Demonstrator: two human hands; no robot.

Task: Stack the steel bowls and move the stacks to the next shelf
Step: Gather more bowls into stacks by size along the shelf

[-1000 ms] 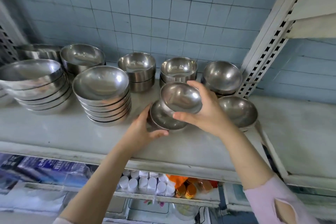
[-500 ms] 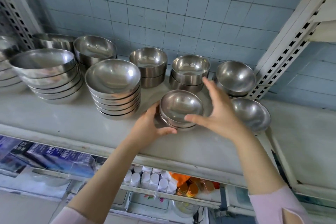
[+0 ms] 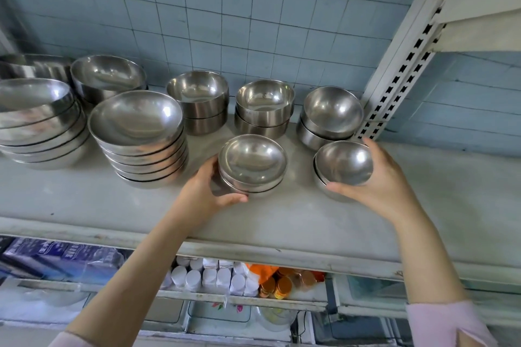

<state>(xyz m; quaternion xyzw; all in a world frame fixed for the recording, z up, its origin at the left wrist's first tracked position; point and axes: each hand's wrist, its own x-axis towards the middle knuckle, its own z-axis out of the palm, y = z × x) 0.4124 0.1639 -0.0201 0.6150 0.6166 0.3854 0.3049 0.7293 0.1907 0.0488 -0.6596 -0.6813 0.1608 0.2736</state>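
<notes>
Left hand (image 3: 207,191) is curled round the near side of a small stack (image 3: 252,169) of two steel bowls, thumb in front, and this stack stands on the marble shelf (image 3: 282,220). Right hand (image 3: 380,180) grips a single bowl (image 3: 345,163), thumb at the front and fingers behind the rim. This bowl sits in, or just over, a lower bowl (image 3: 327,191); I cannot tell if it rests fully inside. Both groups are at the front of the shelf, near each other but apart, just left of the white upright post (image 3: 394,84). Behind them stand three pairs of bowls (image 3: 265,98), and to the left taller stacks (image 3: 138,132) of larger bowls.

I judge that the step in hand is joining the small bowls into one stack. The next move probably asks the right hand to bring its bowl level over the small stack and lower it centred, so the rims nest without slipping. Carrying to the next shelf (image 3: 465,177), right of the post, seems not yet begun
</notes>
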